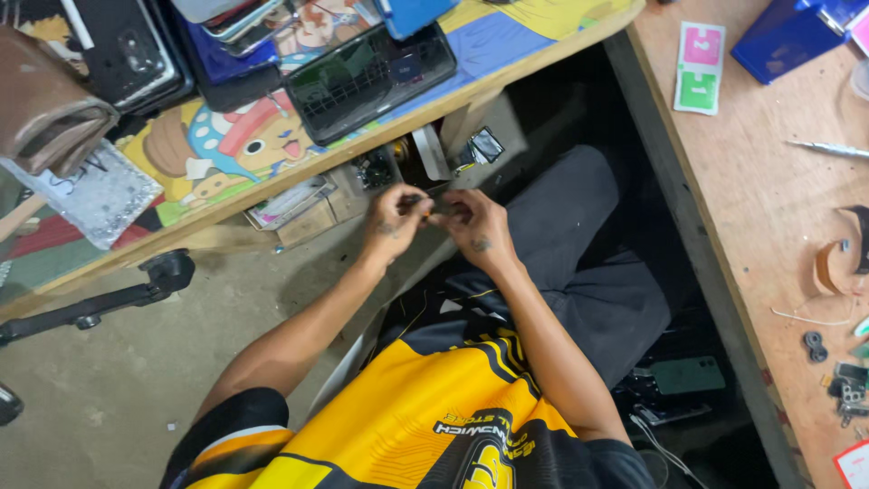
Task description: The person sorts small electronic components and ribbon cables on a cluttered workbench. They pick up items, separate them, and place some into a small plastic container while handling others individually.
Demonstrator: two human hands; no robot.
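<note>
Small dark slim object [433, 205], kind unclear, sits centre frame, just below the edge of the wooden desk [507, 77], above the lap. Left hand [395, 220] pinches its left end with fingertips; right hand [474, 226] closes on the right end. Both grasping it, hands nearly touching. Above, on the cartoon-print mat [213, 149]: black phone with dark screen [371, 80], upper centre. Green-and-pink card [700, 68] upper right on the plywood side table [769, 199]. Black chair arm [100, 303] at left.
</note>
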